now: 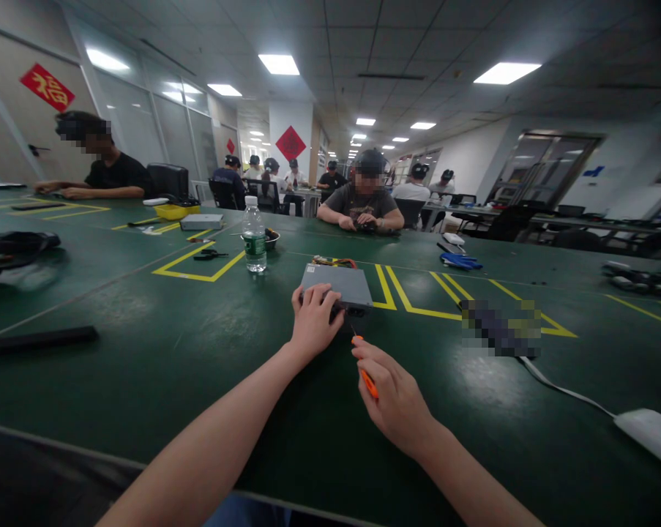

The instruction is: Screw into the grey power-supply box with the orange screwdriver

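A grey metal computer power supply [344, 284] lies on the green table in front of me, with a bundle of coloured wires [330, 261] at its far side. My left hand [316, 318] grips its near left corner, fingers spread over the top and thumb against the front face near the socket. In my right hand [388, 384] is a screwdriver [370, 382] with an orange handle. Its thin shaft points up and away at the front face of the power supply. Whether the tip touches a screw is too small to tell.
A water bottle [254, 238] stands beyond my left hand, a bowl [271, 238] behind it. Blue gloves [460, 260] lie at right, nearer a blurred-out object [498, 327] with a white cable [566, 391]. A black bar [39, 341] lies left. A person [363, 197] sits opposite.
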### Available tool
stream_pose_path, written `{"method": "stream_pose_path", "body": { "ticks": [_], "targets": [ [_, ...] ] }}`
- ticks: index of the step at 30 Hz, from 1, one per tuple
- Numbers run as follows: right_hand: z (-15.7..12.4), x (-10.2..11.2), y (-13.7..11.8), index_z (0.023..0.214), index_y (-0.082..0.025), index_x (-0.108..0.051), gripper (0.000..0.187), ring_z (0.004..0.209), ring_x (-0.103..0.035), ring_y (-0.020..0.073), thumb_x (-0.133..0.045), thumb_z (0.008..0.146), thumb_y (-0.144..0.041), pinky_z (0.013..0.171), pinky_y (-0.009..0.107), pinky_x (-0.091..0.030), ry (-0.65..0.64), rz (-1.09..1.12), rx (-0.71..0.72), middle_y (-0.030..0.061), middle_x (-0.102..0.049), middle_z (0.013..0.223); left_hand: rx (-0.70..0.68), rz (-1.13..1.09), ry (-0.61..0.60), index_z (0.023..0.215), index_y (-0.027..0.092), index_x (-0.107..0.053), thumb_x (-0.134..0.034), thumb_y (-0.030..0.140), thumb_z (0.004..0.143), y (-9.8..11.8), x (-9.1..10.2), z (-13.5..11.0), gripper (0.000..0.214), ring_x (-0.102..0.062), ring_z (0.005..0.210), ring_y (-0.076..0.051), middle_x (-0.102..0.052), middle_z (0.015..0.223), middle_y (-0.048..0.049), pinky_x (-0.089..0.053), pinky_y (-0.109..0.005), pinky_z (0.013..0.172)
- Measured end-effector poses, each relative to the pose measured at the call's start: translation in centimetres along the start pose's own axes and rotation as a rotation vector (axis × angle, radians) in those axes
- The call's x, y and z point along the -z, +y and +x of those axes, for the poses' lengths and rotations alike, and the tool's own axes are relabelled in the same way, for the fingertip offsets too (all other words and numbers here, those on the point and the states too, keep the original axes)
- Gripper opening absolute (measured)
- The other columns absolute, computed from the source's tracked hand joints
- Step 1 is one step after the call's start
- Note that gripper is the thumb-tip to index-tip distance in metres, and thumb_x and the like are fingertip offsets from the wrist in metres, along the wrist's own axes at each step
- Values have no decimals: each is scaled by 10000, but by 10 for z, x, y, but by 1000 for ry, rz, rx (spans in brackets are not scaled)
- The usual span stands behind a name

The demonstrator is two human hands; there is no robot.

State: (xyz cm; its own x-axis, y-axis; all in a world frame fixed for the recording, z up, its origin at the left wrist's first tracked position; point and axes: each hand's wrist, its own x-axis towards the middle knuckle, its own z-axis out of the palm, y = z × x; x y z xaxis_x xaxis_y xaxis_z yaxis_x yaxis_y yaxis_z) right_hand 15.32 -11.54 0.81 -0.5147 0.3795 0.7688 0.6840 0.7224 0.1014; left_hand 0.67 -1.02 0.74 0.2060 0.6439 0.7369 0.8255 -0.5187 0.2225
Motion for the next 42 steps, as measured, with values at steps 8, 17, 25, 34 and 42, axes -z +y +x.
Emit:
{"method": "stream_pose_path", "body": {
  "ticks": [8, 17, 25, 34, 42],
  "targets": [
    [-3, -1, -2, 1027, -141, -420, 254, 1145, -473, 233, -430, 802, -26, 838, 370, -528, -19, 31, -81, 154, -478, 1087, -3, -4, 1, 1017, 255, -552, -541, 313, 787, 0, 0, 0, 238, -427, 1138, -226, -537, 1178, -45, -176, -453, 1042],
    [1, 1, -3, 897, -168, -489, 262, 1149, -478, 195, -343, 795, 25, 927, 386, -483, -70, 126, -29, 72, -548, 906, 7, -1, -3, 1011, 263, -558, -544, 308, 785, 1, 0, 1, 230, -428, 1138, -231, -539, 1179, -44, -178, -458, 1040],
    [2, 5, -5, 901, -182, -498, 222, 1080, -500, 221, -410, 782, -18, 892, 427, -478, -111, 59, -83, 71, -573, 975, 4, -5, -6, 1020, 263, -554, -536, 313, 790, 1, 1, 0, 236, -425, 1140, -233, -536, 1183, -47, -185, -457, 1035],
    [-6, 0, -3, 1069, -175, -399, 251, 1094, -503, 225, -462, 834, -114, 783, 367, -539, -18, 78, -117, 134, -478, 1096, 2, 3, -3, 1023, 260, -550, -547, 310, 782, 1, 0, 0, 246, -429, 1142, -229, -536, 1188, -44, -174, -455, 1043],
    [-4, 3, -2, 1069, -187, -408, 301, 1223, -396, 240, -366, 823, -18, 889, 418, -494, -36, 57, -69, 128, -412, 1202, 1, -1, -4, 1024, 261, -551, -551, 317, 782, 1, 0, 0, 249, -430, 1141, -231, -536, 1189, -49, -170, -455, 1042]
  ]
}}
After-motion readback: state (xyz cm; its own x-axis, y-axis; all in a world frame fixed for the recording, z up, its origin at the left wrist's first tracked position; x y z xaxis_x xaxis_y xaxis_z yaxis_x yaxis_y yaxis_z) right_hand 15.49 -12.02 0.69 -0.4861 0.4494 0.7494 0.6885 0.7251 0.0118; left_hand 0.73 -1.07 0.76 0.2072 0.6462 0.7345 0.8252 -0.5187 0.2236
